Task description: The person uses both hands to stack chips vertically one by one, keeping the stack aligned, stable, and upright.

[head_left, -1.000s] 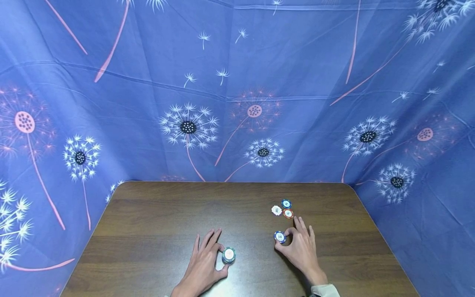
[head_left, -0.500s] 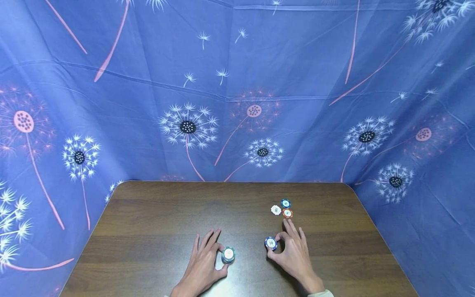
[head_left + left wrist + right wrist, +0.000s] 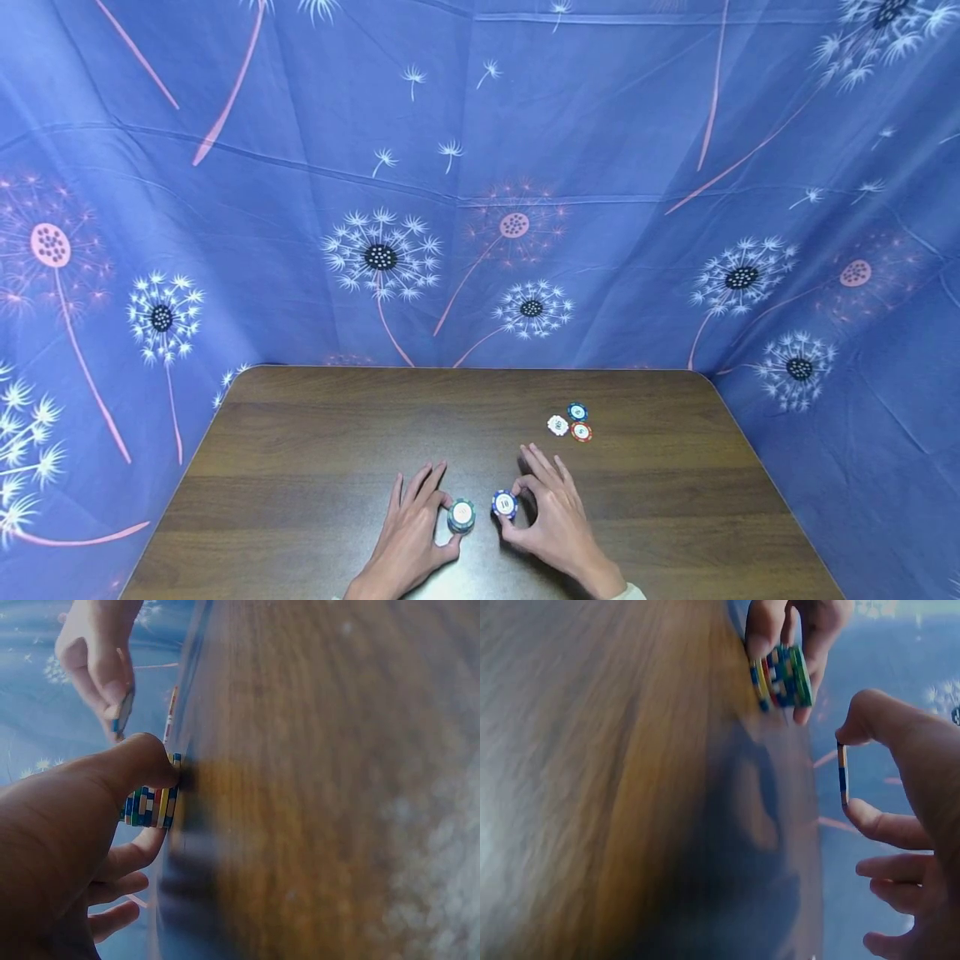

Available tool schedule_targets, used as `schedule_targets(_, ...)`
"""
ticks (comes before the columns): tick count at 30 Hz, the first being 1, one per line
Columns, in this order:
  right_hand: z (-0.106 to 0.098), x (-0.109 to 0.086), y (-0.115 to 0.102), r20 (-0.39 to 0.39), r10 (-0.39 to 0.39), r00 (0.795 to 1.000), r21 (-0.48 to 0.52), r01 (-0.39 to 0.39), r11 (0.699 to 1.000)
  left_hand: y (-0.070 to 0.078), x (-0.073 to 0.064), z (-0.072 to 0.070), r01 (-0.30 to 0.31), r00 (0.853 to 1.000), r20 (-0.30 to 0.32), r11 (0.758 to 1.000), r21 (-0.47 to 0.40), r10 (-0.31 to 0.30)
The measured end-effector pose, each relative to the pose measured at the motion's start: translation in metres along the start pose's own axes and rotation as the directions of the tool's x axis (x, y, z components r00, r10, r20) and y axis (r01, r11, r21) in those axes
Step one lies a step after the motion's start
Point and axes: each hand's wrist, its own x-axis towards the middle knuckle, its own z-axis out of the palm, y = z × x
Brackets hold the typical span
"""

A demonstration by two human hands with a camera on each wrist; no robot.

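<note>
Largest: blue cloth with dandelion print, hung behind and along both sides of the table; folds and creases visible. Next, brown wood-grain table, far corners rounded, its far edge meeting the cloth.

Left hand: grasping, thumb and index finger against the sides of the chip stack, other fingers extended. Right hand: pinching one blue chip edgewise between thumb and index finger; other fingers extended forward. Pale sleeve at right wrist.

Chip stack: upright on the table, green-rimmed chip on top, edges below in mixed blue, yellow, red and green. Left thumb covers part of it in the left wrist view. Blue chip, face marked 10, is held above the table just right of the stack, not touching it.

Smallest: white chip, red chip and dark blue chip lie flat in a close group beyond the right fingertips. Edge contact among them: cannot tell.
</note>
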Motion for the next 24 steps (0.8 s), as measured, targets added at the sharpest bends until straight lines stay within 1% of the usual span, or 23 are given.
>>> schedule_targets(6, 0.006, 0.010, -0.014, 0.043, -0.064, 0.997, 0.036, 0.063, 0.997, 0.000, 0.001, -0.001, -0.003, 1.000, 0.013, 1.000, 0.006, 0.003)
schedule_targets(11, 0.012, 0.013, -0.022, 0.069, -0.107, 0.992, 0.017, 0.106, 0.994, 0.000, 0.002, -0.002, 0.005, 0.999, 0.037, 1.000, 0.003, -0.005)
schedule_targets(16, 0.018, 0.017, -0.027, 0.080, -0.124, 0.989, -0.013, 0.126, 0.992, 0.000, 0.002, -0.003, 0.010, 0.999, 0.043, 1.000, -0.009, -0.010)
schedule_targets(24, 0.024, 0.021, -0.032, 0.137, -0.135, 0.981, 0.006, 0.136, 0.991, 0.000, 0.001, -0.001, 0.004, 0.999, 0.034, 1.000, -0.006, -0.004)
